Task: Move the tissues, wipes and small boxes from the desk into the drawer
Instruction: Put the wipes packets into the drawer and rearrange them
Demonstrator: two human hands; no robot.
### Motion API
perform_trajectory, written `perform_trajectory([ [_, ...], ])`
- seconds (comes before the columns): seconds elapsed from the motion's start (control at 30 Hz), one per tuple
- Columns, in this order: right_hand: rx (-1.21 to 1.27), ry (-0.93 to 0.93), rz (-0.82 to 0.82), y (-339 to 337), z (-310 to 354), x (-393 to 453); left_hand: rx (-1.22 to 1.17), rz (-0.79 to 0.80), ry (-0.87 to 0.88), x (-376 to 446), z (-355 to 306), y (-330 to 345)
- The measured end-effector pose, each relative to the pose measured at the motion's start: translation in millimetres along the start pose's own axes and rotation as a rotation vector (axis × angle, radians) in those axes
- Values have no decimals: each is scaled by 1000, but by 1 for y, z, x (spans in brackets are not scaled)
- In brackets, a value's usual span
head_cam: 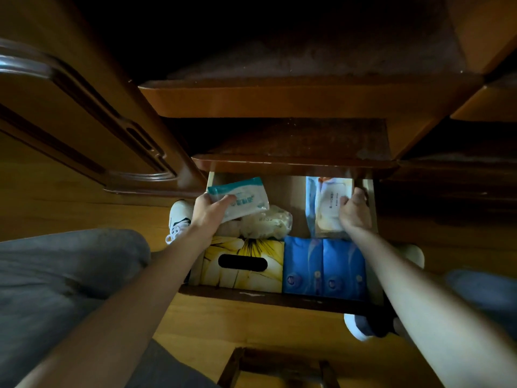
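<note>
Drawer (275, 297), pulled open from a dark wooden desk, seen from above and already holding most of the load. Every place below is given relative to its front wall, the edge nearest the viewer.

Just behind that wall on the left side lies a yellow flower-print tissue box (242, 264), slot facing up. Beside it to the right, also against the front wall, sit two blue tissue packs (324, 266), touching each other. Further back on the left, a crumpled clear pouch (265, 224) rests behind the tissue box.

The left hand (208, 212) is closed around a teal-and-white wipes packet (240, 201), thumb on top and fingers beneath, holding it tilted over the back left area. The right hand (353, 212) is at the back right, fingers curled onto a white-and-orange wipes pack (328, 208) that lies beside a pale blue packet; whether it is gripping or only pressing down cannot be told.

The desk's ledge (293, 161) overhangs the back of the drawer, so space there is tight and dim.

Likely risks: the teal packet, set on the soft pouch, could sit too high and catch on the ledge when the drawer shuts. The loose right-hand pack could likewise ride up, or a packet could slide backwards out of sight.
</note>
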State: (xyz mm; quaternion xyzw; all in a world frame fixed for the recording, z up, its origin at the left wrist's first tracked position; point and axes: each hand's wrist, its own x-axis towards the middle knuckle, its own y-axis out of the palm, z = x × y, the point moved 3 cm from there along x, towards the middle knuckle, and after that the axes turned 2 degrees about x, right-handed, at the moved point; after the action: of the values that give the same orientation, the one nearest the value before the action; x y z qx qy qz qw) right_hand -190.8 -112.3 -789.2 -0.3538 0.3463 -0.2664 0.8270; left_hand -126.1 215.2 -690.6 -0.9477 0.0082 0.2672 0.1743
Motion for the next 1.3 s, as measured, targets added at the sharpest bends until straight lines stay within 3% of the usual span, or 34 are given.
perform_trajectory([
  [0.13,-159,-165,-54,-6,5,-17,46,36,-4,0,-1,12],
  [0.27,-472,-366,-147,-15,22,-44,75,5,1,-8,-11,17],
  [0.43,-722,-421,54,-13,30,-60,81,9,5,-20,-16,27],
  [0.57,-732,-379,251,-2,28,-68,134,69,-5,-29,0,33],
  [0.67,-848,-580,365,14,22,-66,218,118,11,-27,11,30],
  [0.87,-1030,-776,257,12,10,-48,234,128,-47,-10,21,24],
  [1.03,-804,-769,285,6,12,-42,60,159,-120,-10,18,37],
  [1.13,-344,-660,203,0,26,-52,-261,220,-283,-19,11,50],
  [1.17,-105,-541,255,-2,32,-58,-361,246,-320,-20,9,55],
  [1.23,389,-257,531,-2,45,-75,-422,297,-318,-21,8,66],
  [1.3,583,-161,681,1,51,-87,-240,321,-235,-23,13,78],
])
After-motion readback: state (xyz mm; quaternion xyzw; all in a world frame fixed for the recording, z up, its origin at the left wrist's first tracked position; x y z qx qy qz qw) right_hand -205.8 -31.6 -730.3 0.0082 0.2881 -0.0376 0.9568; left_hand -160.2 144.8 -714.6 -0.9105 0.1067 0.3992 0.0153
